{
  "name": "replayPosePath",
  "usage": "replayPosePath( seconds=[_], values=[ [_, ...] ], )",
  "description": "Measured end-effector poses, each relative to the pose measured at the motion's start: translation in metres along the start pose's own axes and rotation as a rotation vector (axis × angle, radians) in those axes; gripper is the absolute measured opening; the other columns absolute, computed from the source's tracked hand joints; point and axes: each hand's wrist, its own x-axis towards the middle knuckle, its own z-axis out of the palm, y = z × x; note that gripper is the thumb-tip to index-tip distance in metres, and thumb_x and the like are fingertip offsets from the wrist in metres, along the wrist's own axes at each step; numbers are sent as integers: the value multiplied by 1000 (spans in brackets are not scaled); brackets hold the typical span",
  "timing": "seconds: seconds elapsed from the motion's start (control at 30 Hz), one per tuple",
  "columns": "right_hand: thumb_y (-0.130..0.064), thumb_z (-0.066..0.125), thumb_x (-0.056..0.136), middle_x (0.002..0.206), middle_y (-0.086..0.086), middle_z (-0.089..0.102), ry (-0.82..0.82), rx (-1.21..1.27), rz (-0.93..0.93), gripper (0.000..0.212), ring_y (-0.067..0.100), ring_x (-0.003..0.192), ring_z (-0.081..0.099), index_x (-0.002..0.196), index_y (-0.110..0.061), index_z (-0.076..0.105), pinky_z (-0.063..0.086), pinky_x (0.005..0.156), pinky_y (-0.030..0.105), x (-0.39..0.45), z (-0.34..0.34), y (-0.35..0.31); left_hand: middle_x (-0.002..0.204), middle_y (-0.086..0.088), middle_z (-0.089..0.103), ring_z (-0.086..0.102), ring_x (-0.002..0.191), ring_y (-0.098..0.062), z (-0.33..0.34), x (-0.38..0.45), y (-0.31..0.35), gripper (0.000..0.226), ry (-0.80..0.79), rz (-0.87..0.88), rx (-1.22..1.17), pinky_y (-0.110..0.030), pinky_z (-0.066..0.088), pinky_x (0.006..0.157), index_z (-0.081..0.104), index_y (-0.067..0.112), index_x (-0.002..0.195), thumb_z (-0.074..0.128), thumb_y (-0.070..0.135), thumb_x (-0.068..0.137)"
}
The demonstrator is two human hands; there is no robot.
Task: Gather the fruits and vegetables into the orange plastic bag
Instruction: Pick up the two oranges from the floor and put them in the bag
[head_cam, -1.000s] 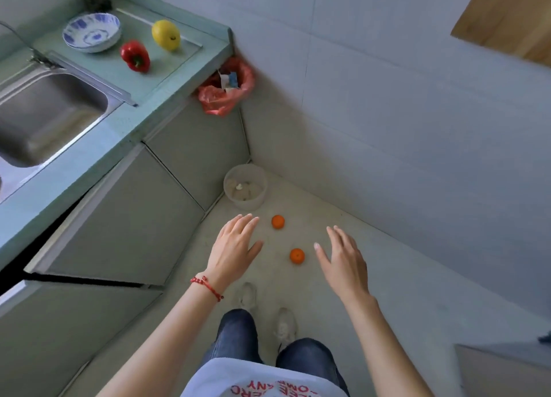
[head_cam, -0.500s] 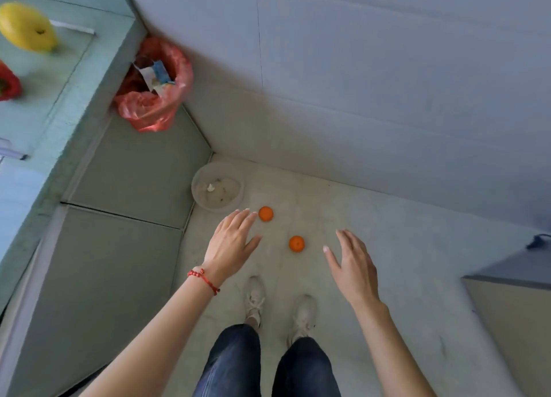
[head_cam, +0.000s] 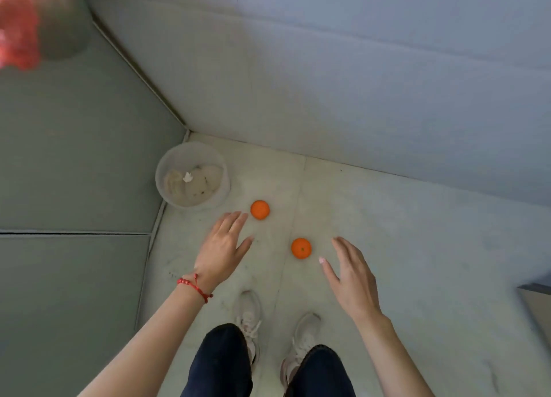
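Upper left, the orange plastic bag (head_cam: pixel 18 32) has slid to a blurred scrap at the frame's corner as the view tips down to the floor (head_cam: pixel 417 247). Counter, pepper and lemon are gone from sight. The left hand (head_cam: pixel 222 253) reaches lower now, fingers (head_cam: pixel 235 220) spread and empty, just short of the far orange (head_cam: pixel 260 209). Centre, the near orange (head_cam: pixel 301 248) sits untouched. The right hand (head_cam: pixel 351 280) hovers beside it, open. My read: pickup is imminent, nothing bagged yet.

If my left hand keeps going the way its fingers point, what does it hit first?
Probably the farther orange, just past the left hand's fingertips. Height above the floor is unclear, so the hand may pass over it.
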Motion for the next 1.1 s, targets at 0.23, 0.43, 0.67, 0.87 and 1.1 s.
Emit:
replayPosePath(
  seconds=[0.23,0.43,0.67,0.87,1.1],
  values=[
    [-51,37,88,136,9,50,-71,-31,-66,59,23,126,46,132,-11,46,43,96,34,51,111,83,132,-19,52,47,124,-36,114,62,-64,65,-8,76,66,-46,38,103,46,4,129,29,48,85],
    [-62,22,85,139,4,48,-117,-59,-145,72,19,127,45,134,-15,43,41,99,32,87,205,139,140,-15,44,36,132,-32,204,114,-118,69,-8,82,52,-40,30,108,39,8,135,27,53,84],
    [-55,31,86,139,4,48,-118,-23,-167,63,21,125,48,134,-17,44,44,97,36,108,284,181,142,-16,41,35,131,-32,275,161,-164,51,68,22,-47,-41,31,106,38,8,135,54,26,90],
    [-59,43,81,141,8,45,-150,-29,-164,69,26,125,47,134,-16,42,43,94,39,120,327,201,147,-11,34,30,135,-28,317,196,-189,63,69,-85,-139,-39,28,108,32,12,139,58,34,86],
    [-51,64,73,142,11,42,-156,-17,-168,77,30,124,46,137,-16,37,47,91,45,130,359,215,144,-11,36,38,127,-28,335,223,-194,79,92,-82,-220,-37,34,102,31,16,138,73,32,74]
  ],
)
